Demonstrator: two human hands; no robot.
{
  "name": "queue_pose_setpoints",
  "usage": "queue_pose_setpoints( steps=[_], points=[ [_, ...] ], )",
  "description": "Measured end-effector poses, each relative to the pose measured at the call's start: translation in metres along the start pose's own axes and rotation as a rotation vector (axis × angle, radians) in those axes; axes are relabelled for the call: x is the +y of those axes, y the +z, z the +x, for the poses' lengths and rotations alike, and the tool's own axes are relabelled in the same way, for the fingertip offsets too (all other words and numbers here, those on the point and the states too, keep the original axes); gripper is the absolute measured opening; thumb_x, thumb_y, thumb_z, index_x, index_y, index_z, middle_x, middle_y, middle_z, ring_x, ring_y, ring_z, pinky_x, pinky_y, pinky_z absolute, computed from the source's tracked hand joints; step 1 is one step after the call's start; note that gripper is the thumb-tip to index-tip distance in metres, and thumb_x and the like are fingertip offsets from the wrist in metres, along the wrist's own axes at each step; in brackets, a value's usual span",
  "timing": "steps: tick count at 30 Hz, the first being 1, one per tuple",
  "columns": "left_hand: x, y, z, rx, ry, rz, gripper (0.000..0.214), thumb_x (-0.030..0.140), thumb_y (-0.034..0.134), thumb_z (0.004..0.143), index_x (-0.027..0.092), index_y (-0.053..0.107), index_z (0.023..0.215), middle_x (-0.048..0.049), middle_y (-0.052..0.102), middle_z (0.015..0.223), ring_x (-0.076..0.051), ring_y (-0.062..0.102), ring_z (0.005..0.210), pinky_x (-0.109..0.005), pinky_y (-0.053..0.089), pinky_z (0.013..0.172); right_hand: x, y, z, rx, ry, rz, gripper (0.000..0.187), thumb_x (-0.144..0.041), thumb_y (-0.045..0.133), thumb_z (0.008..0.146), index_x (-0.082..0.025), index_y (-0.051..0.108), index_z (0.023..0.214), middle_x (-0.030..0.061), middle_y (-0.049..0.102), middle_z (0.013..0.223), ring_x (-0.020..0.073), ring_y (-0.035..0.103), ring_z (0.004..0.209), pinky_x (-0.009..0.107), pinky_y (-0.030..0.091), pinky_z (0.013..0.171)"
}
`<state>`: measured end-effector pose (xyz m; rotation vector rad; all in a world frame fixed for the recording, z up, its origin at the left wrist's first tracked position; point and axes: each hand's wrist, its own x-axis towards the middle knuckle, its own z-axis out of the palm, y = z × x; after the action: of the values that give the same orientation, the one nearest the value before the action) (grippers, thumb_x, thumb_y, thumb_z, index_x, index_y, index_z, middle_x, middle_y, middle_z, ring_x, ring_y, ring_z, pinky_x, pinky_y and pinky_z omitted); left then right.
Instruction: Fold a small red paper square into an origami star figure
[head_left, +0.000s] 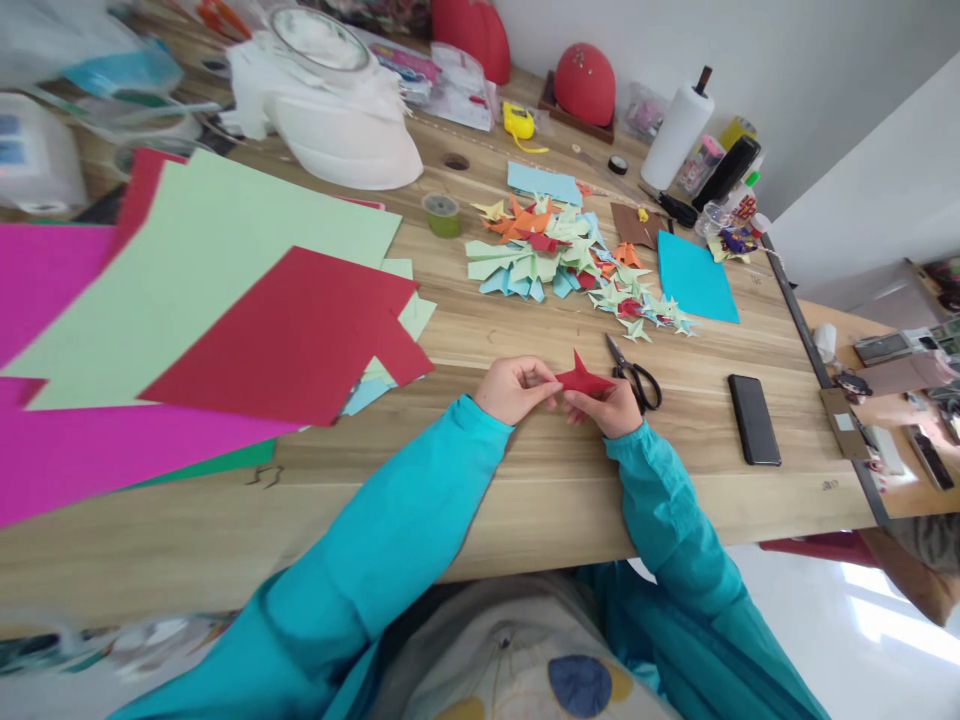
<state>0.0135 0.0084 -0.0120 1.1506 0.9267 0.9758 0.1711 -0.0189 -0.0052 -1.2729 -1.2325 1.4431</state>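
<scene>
Between my two hands is a small red folded-paper piece (pixel 580 379) with a pointed tip sticking up. My left hand (pixel 519 388) pinches its left end between thumb and fingers. On the other side, my right hand (pixel 609 406) grips the right end, its thumb along the lower edge. Black-handled scissors (pixel 643 387) lie just beyond my right hand, partly hidden by it. Farther back is a heap of folded paper pieces (pixel 536 258) in green, orange, red and blue. Smaller star-like green pieces (pixel 636 328) lie at its near right.
Large coloured sheets, a red one (pixel 300 330) on top, spread over the left side. A black phone (pixel 754 420) lies at right, with a blue paper square (pixel 697 277) behind it. Along the back stand a white cap (pixel 341 135), green tape (pixel 442 216), a yellow tape measure (pixel 517 121) and a paper roll (pixel 677 137).
</scene>
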Motion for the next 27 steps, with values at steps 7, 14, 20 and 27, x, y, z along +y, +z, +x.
queue_pose_setpoints(
  steps=[7,14,20,27],
  points=[
    [-0.0014,-0.0008,0.001,-0.028,0.006,0.02,0.025,0.033,0.073,0.057,0.013,0.057,0.061,-0.0009,0.061,0.047,-0.011,0.057,0.044,-0.023,0.045,0.048,0.0011,-0.0003,-0.0012,-0.022,0.012,0.02,0.033,-0.04,0.072,0.061,-0.011,0.063,0.075,0.0019,0.065,0.055,0.0131,0.06,0.041,0.022,0.049,0.038],
    [0.0003,-0.0001,-0.0003,-0.023,-0.008,0.014,0.029,0.036,0.074,0.056,0.013,0.057,0.063,-0.0006,0.061,0.048,-0.012,0.057,0.043,-0.024,0.046,0.049,-0.0014,0.0017,-0.0014,-0.017,0.049,0.033,0.036,-0.043,0.072,0.06,-0.01,0.062,0.072,0.002,0.065,0.053,0.013,0.06,0.04,0.021,0.049,0.037],
    [0.0022,0.0005,0.0001,-0.006,-0.019,-0.018,0.032,0.036,0.076,0.053,0.013,0.055,0.062,-0.001,0.061,0.047,-0.013,0.057,0.043,-0.025,0.046,0.048,-0.0011,0.0011,-0.0008,-0.019,0.037,0.01,0.036,-0.045,0.071,0.06,-0.011,0.063,0.069,0.0023,0.064,0.052,0.0122,0.059,0.039,0.021,0.049,0.037],
    [0.0014,-0.0004,0.0006,-0.003,-0.018,-0.027,0.034,0.038,0.076,0.052,0.013,0.055,0.062,-0.0013,0.061,0.046,-0.013,0.057,0.042,-0.025,0.046,0.048,0.0016,-0.0013,-0.0008,-0.058,0.041,-0.016,0.034,-0.043,0.072,0.059,-0.011,0.063,0.065,0.0042,0.065,0.054,0.013,0.06,0.043,0.023,0.051,0.041]
  ],
)
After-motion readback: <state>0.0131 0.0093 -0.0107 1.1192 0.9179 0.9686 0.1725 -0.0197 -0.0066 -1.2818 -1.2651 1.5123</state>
